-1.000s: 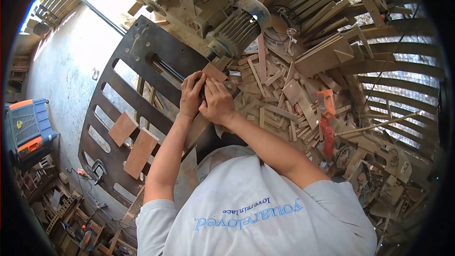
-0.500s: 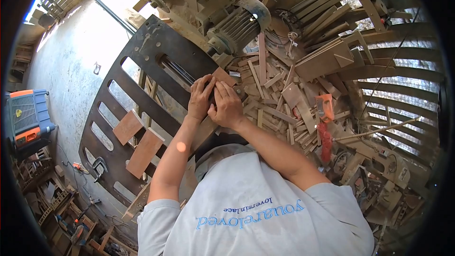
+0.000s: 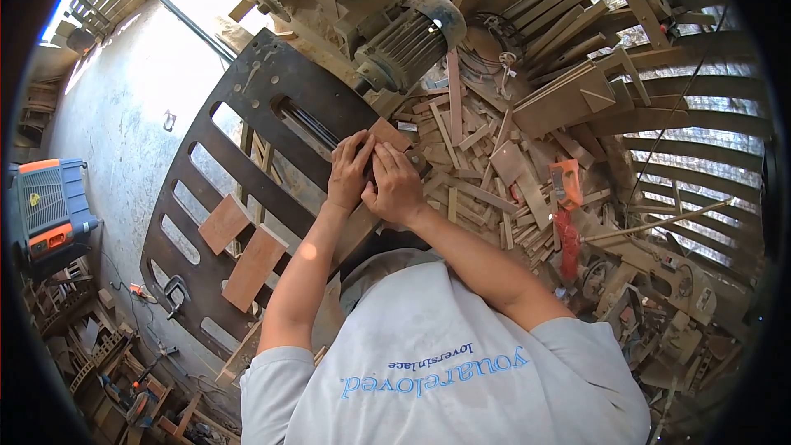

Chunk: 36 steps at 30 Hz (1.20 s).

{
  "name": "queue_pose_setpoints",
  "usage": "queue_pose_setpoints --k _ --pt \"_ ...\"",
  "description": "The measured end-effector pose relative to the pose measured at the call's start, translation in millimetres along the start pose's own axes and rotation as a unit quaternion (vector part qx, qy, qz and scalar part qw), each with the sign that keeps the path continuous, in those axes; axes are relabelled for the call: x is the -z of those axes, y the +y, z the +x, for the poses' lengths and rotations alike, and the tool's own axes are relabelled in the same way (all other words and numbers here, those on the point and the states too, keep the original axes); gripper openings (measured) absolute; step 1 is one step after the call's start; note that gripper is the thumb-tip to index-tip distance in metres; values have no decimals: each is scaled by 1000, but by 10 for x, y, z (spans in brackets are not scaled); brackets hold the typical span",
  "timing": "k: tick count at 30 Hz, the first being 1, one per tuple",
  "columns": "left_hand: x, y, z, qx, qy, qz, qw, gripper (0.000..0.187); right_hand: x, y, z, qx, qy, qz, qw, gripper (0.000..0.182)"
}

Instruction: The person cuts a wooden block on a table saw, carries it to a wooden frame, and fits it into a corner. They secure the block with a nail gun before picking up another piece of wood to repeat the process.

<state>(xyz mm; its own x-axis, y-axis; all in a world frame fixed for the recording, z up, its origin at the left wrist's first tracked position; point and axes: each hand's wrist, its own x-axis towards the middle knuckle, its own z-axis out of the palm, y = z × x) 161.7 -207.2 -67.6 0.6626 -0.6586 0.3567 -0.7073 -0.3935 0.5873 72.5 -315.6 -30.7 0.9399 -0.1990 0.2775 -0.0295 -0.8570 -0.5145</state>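
My left hand (image 3: 349, 173) and my right hand (image 3: 395, 185) are side by side at the near edge of a dark slotted metal machine table (image 3: 272, 152). The fingers of both are closed on a small flat reddish-brown wood piece (image 3: 390, 133), which shows just beyond the fingertips. Their grip hides most of the piece. Left of my forearm, two more flat wood pieces lie on the slotted table, a shorter one (image 3: 224, 225) and a longer one (image 3: 255, 268).
A C-clamp (image 3: 175, 293) grips the table's left end. Beyond my hands sits an electric motor (image 3: 412, 41). Wood offcuts (image 3: 470, 173) pile up on the right, beside an orange object (image 3: 566, 184). An orange and grey machine (image 3: 53, 206) stands at far left.
The view has shifted slightly, so the table appears a little further right. My hands hold the same closed position on the wood piece.
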Motion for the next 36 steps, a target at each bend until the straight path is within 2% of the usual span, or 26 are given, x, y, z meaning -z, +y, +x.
queue_pose_setpoints --k 13,36 --pt "59 -234 116 -1 -8 -5 1000 52 -117 -39 238 -15 -1 7 1000 61" --pt "211 -593 357 -6 10 -5 1000 47 -368 -106 609 -10 6 19 1000 63"
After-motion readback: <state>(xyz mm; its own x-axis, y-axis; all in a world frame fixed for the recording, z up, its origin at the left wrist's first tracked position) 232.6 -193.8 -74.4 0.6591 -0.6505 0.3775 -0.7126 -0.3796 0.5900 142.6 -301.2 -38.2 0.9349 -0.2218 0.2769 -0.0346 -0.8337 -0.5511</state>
